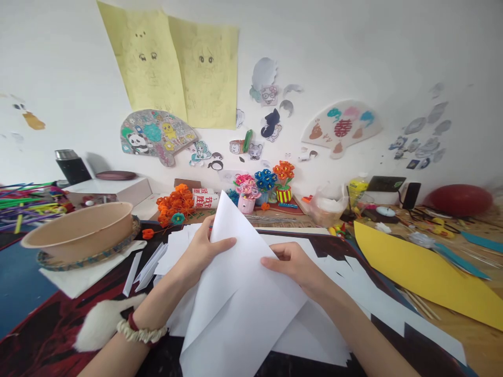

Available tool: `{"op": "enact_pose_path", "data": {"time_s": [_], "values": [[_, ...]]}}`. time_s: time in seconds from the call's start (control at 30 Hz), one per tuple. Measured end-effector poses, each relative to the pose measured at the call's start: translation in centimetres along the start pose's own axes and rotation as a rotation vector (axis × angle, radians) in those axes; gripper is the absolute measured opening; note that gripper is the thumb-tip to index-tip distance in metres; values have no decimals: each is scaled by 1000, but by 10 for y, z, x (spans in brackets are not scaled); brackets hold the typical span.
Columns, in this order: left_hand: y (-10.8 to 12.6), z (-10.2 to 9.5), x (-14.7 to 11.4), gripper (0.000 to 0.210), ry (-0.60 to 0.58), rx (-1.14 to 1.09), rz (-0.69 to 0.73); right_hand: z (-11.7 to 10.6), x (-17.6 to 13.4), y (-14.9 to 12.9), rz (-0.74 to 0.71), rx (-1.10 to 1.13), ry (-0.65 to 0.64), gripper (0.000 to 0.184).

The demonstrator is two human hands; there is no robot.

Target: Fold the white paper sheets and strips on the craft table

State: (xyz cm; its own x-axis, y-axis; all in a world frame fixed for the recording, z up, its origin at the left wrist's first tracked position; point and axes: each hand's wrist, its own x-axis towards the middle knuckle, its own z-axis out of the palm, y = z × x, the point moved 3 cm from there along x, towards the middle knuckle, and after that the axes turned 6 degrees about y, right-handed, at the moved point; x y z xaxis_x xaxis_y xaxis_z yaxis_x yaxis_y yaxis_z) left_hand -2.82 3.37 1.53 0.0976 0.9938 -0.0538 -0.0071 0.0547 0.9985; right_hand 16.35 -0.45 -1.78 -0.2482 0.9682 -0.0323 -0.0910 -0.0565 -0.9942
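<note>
A large sheet of white paper (236, 283) is held up off the table, its pointed corner toward the wall and a slanting fold edge across its lower part. My left hand (208, 241) grips its left edge, thumb lying on the front and fingers behind. On the right edge my right hand (291, 262) pinches the sheet between thumb and curled fingers. Beneath it lie more white sheets (310, 335), some with jagged cut edges. Narrow folded paper strips (151, 264) rest left of my left forearm.
At left stand a beige basin (78, 230) and a black thermos (73, 166). Pipe-cleaner flowers (265, 180) and an orange flower bunch (175, 205) line the back. Yellow card (428, 277) lies at right. A white fluffy piece (98, 324) sits beside my left wrist.
</note>
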Motion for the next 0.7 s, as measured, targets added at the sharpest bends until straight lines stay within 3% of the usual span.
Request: {"op": "enact_pose_path", "data": {"time_s": [0.47,0.7], "values": [[-2,1,1,71,-5,18,13,-3,1,4,46,-47,40,45],[1,-13,7,68,-76,-8,1,-5,-4,-2,28,-102,-31,41]]}}
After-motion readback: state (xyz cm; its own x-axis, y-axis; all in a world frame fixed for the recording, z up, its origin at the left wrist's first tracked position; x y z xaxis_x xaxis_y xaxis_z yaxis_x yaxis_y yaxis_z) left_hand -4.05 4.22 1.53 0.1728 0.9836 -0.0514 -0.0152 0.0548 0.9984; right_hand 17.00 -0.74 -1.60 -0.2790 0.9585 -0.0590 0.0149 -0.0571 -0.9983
